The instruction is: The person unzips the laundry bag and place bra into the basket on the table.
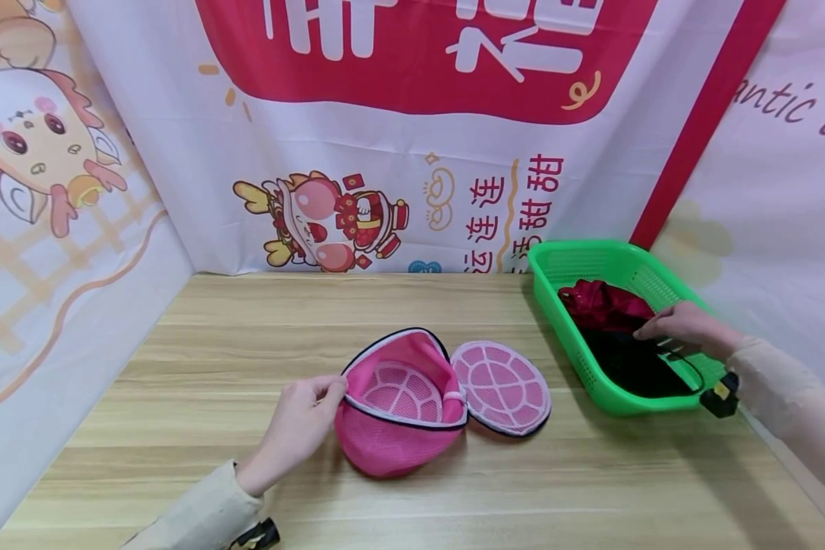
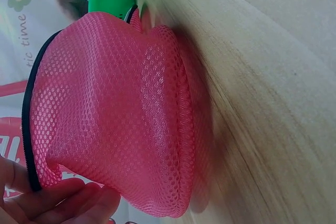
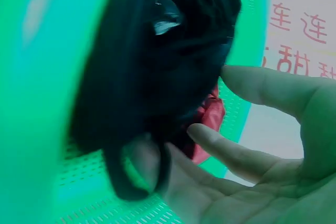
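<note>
In the head view a pink mesh laundry bag (image 1: pixel 399 447) lies on the table with its mouth unzipped and its round lid (image 1: pixel 500 386) folded out to the right. My left hand (image 1: pixel 302 420) pinches the bag's dark-edged rim at the left side, thumb uppermost. My right hand (image 1: pixel 684 325) reaches into the green basket (image 1: pixel 571 355) at the right. In the right wrist view its thumb and fingers are spread at the edge of a black garment (image 3: pixel 173 51) with a narrow strap. Behind that, a shiny dark red garment (image 1: pixel 601 303) lies crumpled in the basket.
The wood-grain table (image 1: pixel 247 336) runs back to a printed cloth backdrop (image 1: pixel 412 145). Printed cloth also hangs along the left and right sides. The basket's raised rim stands around the garments, close to the right side cloth.
</note>
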Demonstrator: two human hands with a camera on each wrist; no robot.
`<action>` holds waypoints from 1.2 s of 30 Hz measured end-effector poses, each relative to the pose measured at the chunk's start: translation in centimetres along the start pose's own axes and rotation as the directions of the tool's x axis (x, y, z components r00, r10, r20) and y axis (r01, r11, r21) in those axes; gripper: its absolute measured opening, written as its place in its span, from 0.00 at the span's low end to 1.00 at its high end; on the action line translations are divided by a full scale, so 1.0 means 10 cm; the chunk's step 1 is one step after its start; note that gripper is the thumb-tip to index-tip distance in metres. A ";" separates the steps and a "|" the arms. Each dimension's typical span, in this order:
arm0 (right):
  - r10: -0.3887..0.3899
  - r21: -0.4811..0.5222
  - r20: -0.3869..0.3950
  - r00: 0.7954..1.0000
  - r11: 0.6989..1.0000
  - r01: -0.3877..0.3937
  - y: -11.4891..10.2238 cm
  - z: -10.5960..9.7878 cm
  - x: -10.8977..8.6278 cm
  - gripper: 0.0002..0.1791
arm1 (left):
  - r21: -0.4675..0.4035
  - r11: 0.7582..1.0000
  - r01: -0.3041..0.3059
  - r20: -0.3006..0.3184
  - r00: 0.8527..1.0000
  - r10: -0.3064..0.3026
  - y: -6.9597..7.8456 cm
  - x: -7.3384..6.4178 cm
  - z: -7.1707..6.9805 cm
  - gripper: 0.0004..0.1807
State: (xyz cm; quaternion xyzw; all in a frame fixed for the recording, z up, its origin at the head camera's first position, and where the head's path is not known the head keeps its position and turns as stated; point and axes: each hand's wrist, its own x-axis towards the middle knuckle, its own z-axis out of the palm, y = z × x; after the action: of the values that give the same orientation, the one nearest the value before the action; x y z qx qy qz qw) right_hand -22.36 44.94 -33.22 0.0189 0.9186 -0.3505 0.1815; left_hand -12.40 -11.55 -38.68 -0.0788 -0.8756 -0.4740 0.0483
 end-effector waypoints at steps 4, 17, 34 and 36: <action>0.024 0.028 0.048 0.999 0.999 -0.025 -0.05 -0.04 -0.04 0.30 | 0.002 1.000 -0.005 -0.004 1.000 0.005 0.01 -0.01 -0.01 0.19; -0.081 0.049 -0.068 0.994 0.995 0.084 -0.29 0.03 -0.17 0.36 | 0.007 1.000 -0.014 -0.013 1.000 0.014 0.04 -0.01 -0.02 0.20; -0.209 0.158 -0.285 0.935 0.952 0.261 -0.60 0.28 -0.35 0.30 | 0.014 1.000 -0.016 0.012 1.000 0.016 0.07 0.01 -0.04 0.20; -0.233 0.166 -0.305 0.923 0.942 0.293 -0.64 0.33 -0.37 0.29 | 0.015 1.000 -0.021 0.012 1.000 0.021 0.08 0.01 -0.04 0.21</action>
State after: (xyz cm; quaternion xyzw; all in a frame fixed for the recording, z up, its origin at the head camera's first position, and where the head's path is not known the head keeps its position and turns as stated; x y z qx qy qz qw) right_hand -18.88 38.30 -30.08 -0.0366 0.8872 -0.4599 -0.0028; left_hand -12.36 -11.49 -37.77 -0.0906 -0.8786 -0.4663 0.0487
